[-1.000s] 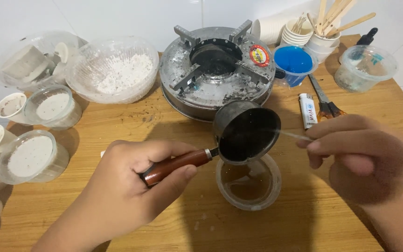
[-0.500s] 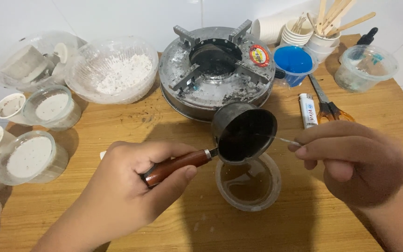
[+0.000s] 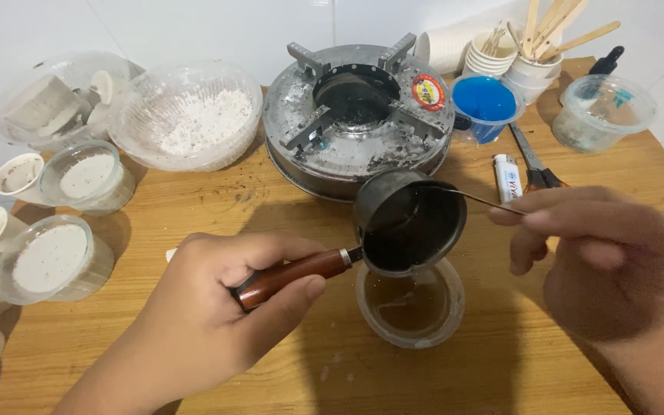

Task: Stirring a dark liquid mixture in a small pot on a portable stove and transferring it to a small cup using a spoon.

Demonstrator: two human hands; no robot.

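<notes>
Now my right hand (image 3: pixel 601 253) is lifting the thin stick (image 3: pixel 470 197), pinched between fingertips, up to the rim of the small metal pot (image 3: pixel 409 223). My left hand (image 3: pixel 209 307), fingers wrapped round its wooden handle (image 3: pixel 290 274), is tilting it over the clear plastic cup (image 3: pixel 410 303) near the table's front edge.

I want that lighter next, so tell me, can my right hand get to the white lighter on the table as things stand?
Probably yes. The white lighter lies in the open just beyond the right hand, with nothing between them. But the fingers pinch a thin metal stick, so they are not free.
</notes>
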